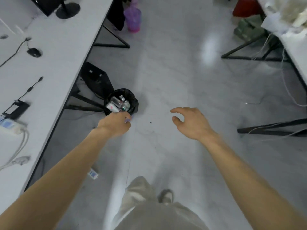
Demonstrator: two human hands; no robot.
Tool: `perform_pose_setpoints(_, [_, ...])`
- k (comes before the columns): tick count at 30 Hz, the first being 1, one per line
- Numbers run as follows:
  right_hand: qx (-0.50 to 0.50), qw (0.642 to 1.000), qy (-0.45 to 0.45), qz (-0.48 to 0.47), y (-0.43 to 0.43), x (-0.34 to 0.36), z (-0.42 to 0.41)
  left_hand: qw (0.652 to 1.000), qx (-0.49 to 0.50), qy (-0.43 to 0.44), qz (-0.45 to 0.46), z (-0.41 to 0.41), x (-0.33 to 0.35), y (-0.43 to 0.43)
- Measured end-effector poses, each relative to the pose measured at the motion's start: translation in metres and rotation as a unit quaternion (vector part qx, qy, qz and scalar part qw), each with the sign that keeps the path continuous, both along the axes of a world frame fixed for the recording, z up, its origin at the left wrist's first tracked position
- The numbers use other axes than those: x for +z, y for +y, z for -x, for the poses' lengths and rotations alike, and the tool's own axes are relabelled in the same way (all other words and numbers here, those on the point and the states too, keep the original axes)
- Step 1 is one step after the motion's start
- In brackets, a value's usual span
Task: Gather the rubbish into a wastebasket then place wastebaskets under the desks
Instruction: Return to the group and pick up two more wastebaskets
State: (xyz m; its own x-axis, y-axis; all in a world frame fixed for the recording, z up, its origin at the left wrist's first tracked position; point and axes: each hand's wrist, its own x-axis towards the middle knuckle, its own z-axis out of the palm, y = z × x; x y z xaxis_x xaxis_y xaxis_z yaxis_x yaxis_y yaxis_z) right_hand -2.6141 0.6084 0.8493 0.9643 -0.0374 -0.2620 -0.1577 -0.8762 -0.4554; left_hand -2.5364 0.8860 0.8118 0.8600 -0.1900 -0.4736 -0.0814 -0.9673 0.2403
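A wastebasket lined with a black bag stands on the grey floor beside the left desk's edge, filled with bottles and wrappers. My left hand reaches over its near rim, fingers curled round a small purple-blue scrap. My right hand hovers to the right of the basket above the bare floor, fingers loosely bent, holding nothing. A second wastebasket with a purple bag stands far up the aisle by the same desk. A small blue-and-white item lies on the floor near the desk's edge.
The long white desk on the left carries a mouse, cables and a monitor base. Black desk legs and a black box sit under it. Another desk with clutter, cables and black legs runs along the right.
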Motion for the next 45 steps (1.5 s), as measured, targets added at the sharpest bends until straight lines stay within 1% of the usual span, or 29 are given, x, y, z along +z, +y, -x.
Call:
perform_pose_setpoints(2, [0.008, 1.0, 0.007, 0.002, -0.012, -0.003, -0.054, 1.0, 0.001, 0.0, 0.0, -0.051, -0.003, -0.01])
perform_pose_setpoints(5, [0.016, 1.0, 0.006, 0.004, -0.026, -0.011, -0.139, 1.0, -0.026, -0.014, -0.005, -0.133, -0.012, -0.024])
perform_pose_setpoints(7, [0.006, 1.0, -0.004, 0.01, -0.036, -0.012, -0.208, 0.999, -0.027, -0.026, -0.006, -0.206, -0.013, -0.034])
perform_pose_setpoints(10, [-0.026, 0.999, -0.016, 0.017, -0.053, -0.005, -0.303, 0.999, -0.002, -0.015, 0.037, -0.302, -0.005, -0.051])
perform_pose_setpoints(11, [-0.033, 0.999, -0.018, 0.011, -0.056, -0.001, -0.322, 0.999, -0.003, -0.007, 0.039, -0.319, -0.003, -0.056])
perform_pose_setpoints(15, [-0.064, 0.998, -0.022, -0.013, -0.082, 0.015, -0.43, 0.999, -0.032, 0.019, 0.021, -0.432, 0.011, -0.089])
perform_pose_setpoints(17, [-0.088, 0.996, -0.024, -0.018, -0.101, 0.019, -0.482, 0.999, -0.039, 0.024, 0.028, -0.494, 0.014, -0.11])
perform_pose_setpoints(19, [-0.089, 0.995, -0.026, -0.022, -0.116, 0.018, -0.522, 0.998, -0.051, 0.025, 0.026, -0.539, 0.017, -0.126])
perform_pose_setpoints(22, [-0.083, 0.996, -0.019, -0.026, -0.152, 0.004, -0.604, 0.998, -0.056, 0.033, 0.016, -0.625, 0.007, -0.162])
perform_pose_setpoints(25, [-0.069, 0.997, -0.013, -0.019, -0.186, 0.001, -0.691, 0.999, -0.031, 0.013, 0.022, -0.706, 0.007, -0.199])
perform_pose_setpoints(29, [-0.046, 0.999, 0.003, -0.027, -0.227, 0.005, -0.796, 0.999, -0.024, 0.022, 0.008, -0.789, 0.006, -0.243])
perform_pose_setpoints(32, [-0.018, 0.999, 0.024, -0.011, -0.254, 0.015, -0.886, 0.999, 0.012, 0.045, 0.02, -0.861, 0.007, -0.267])
perform_pose_setpoints(35, [0.003, 1.0, 0.026, -0.017, -0.268, 0.021, -0.969, 0.998, 0.03, 0.044, 0.016, -0.933, 0.0, -0.278])
perform_pose_setpoints(39, [0.044, 0.998, 0.042, 0.002, -0.276, 0.016, -1.08, 0.997, 0.056, 0.045, 0.024, -1.035, -0.011, -0.281])
perform_pose_setpoints(41, [0.058, 0.998, 0.03, 0.004, -0.275, 0.013, -1.142, 0.997, 0.062, 0.032, 0.032, -1.093, -0.017, -0.281])
perform_pose_setpoints(45, [0.056, 0.998, 0.025, -0.009, -0.27, 0.01, -1.262, 0.996, 0.07, 0.027, 0.04, -1.209, -0.013, -0.28])
